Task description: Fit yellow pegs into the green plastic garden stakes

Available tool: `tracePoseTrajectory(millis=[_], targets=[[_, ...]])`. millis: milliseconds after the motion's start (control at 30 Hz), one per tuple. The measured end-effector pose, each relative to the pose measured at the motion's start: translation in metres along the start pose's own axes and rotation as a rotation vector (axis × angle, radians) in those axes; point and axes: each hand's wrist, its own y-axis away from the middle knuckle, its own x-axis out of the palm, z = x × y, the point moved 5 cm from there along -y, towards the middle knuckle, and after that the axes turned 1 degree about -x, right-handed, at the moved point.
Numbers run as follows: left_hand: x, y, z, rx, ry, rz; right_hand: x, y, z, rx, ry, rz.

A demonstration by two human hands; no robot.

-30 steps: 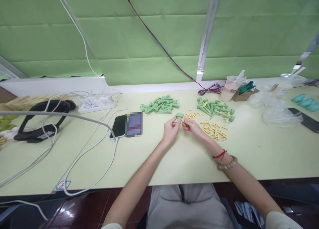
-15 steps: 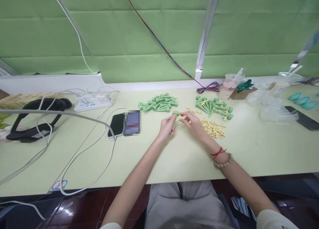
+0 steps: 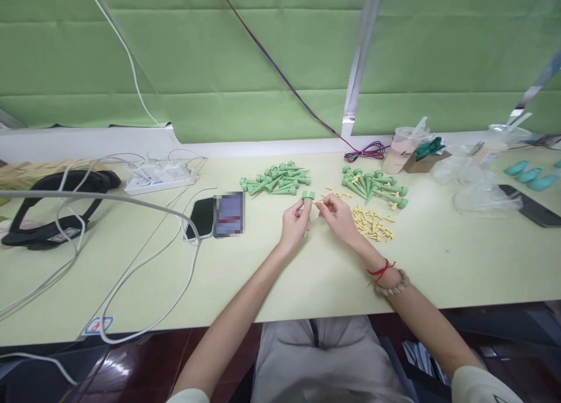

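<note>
My left hand (image 3: 294, 225) is closed round a green plastic spike (image 3: 308, 196), its wide ring-shaped cap sticking up above the fingers. Just to the right, my right hand (image 3: 335, 215) pinches a small yellow plastic piece (image 3: 315, 202) against the spike's side below the cap; whether it has gone in I cannot tell. Beside my right wrist lies a pile of small yellow pieces (image 3: 374, 223). Behind my hands are two groups of green spikes: a left heap (image 3: 280, 179), and a right heap (image 3: 372, 186) where several carry yellow pieces.
Left of my hands lie a phone (image 3: 200, 219) and a blurred-out flat item (image 3: 229, 214). White cables (image 3: 151, 263), a power strip (image 3: 160, 178) and a black headset-like strap (image 3: 65, 204) fill the left side. Drink cups (image 3: 398, 152), plastic bags (image 3: 482, 195) and a dark phone (image 3: 534, 207) stand right.
The spike is now more upright in my left hand. My right fingers have closed into a pinch, with the yellow piece now visible at the spike's side. The view has shifted slightly.
</note>
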Motion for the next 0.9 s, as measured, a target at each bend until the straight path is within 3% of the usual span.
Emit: tracePoseTrajectory(millis=[100,200,300,500,667,767,900], targets=[[-0.004,0.002,-0.001,0.112,-0.083,-0.051,0.012,0.002,-0.008,0.177,-0.156,0.088],[-0.006,0.001,-0.002,0.214,-0.204,-0.064,0.020,0.004,-0.010,0.226,-0.201,0.147],[-0.008,-0.003,-0.001,0.160,-0.161,-0.065,0.019,0.005,-0.010,0.231,-0.183,0.136],[-0.005,-0.005,0.000,0.025,-0.038,-0.049,0.005,0.006,0.008,-0.215,0.464,0.050],[-0.001,-0.003,-0.001,0.000,-0.017,-0.001,0.003,0.005,0.007,-0.367,0.719,0.071],[0.000,-0.003,-0.001,0.002,-0.019,-0.005,0.001,0.004,0.007,-0.296,0.572,0.077],[0.000,-0.004,0.001,0.015,-0.014,0.017,0.003,0.002,-0.002,0.028,0.086,0.142]])
